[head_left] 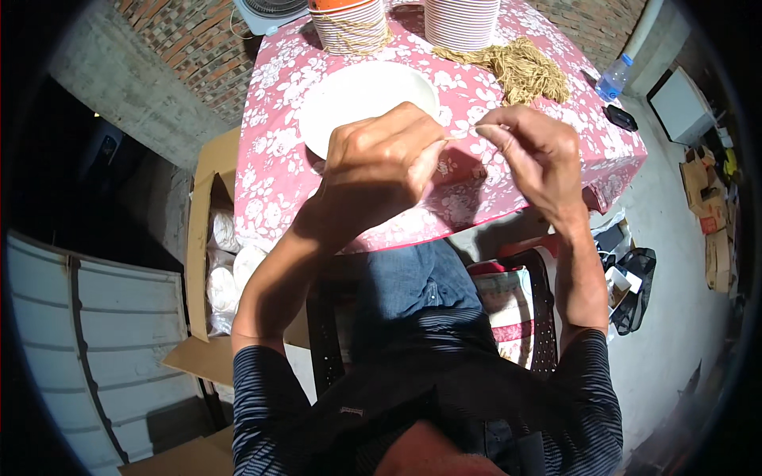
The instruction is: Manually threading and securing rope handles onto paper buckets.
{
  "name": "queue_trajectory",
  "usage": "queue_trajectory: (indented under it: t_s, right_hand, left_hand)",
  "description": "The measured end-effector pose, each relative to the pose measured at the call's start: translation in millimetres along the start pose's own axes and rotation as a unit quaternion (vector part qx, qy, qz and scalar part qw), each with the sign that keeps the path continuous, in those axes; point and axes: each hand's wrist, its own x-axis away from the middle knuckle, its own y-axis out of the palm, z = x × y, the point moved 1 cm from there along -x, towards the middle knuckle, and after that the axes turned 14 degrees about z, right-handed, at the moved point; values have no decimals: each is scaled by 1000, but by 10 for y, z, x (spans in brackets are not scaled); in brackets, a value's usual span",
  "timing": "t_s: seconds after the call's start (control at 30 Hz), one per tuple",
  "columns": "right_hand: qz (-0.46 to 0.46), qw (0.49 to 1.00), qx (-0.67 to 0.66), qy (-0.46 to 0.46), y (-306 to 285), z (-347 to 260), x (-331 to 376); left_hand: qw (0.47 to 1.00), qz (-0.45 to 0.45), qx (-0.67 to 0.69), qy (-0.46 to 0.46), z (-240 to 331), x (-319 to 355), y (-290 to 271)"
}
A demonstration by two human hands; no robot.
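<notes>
Both my hands are raised over the near edge of the table. My left hand (385, 155) is closed, its thumb and index finger pinched, with a tiny pale tip showing at the fingertips; what it is I cannot make out. A short gap to the right, my right hand (544, 151) has thumb and index finger pressed together; anything between them is too small to see. A round white dish (357, 83) lies behind my left hand and is partly hidden by it. Beyond my right hand sits a loose bundle of tan, string-like strands (532, 71).
Two stacks of white tubs, a left one (349, 32) wrapped in tan strands and a right one (460, 24), stand on the pink floral tablecloth (270, 151). A water bottle (615, 78) and a black object (621, 118) lie right. An open cardboard box (200, 262) stands left.
</notes>
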Motion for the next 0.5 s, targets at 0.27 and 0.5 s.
queue_trajectory:
  t_s: [0.27,0.5]
  right_hand:
    - [15,940,-223,258,-271,268,-82]
    - [40,886,-320,334,-266,183,-48]
  left_hand:
    - [998,-23,-64,-4,-11,49,-20]
    - [996,-21,-88,3,-34,62,-14]
